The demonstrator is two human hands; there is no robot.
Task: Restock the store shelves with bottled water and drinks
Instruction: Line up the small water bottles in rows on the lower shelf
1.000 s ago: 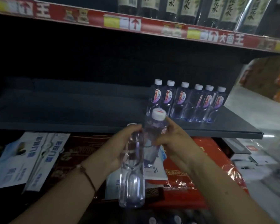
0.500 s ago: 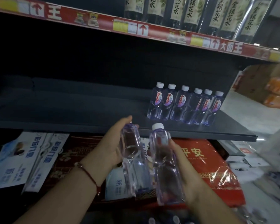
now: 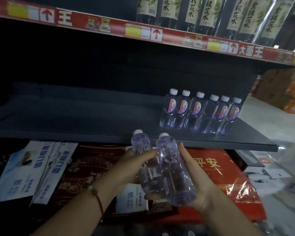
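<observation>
Stretching from its left end to the row of six bottles (image 3: 200, 113) near its right end, the dark shelf (image 3: 75, 120) lies bare along its front edge. Just below that edge, the left hand (image 3: 131, 169) grips one clear, white-capped water bottle (image 3: 143, 160), and the right hand (image 3: 194, 181) cradles a second bottle (image 3: 172, 169); both tilt, touching side by side.
</observation>
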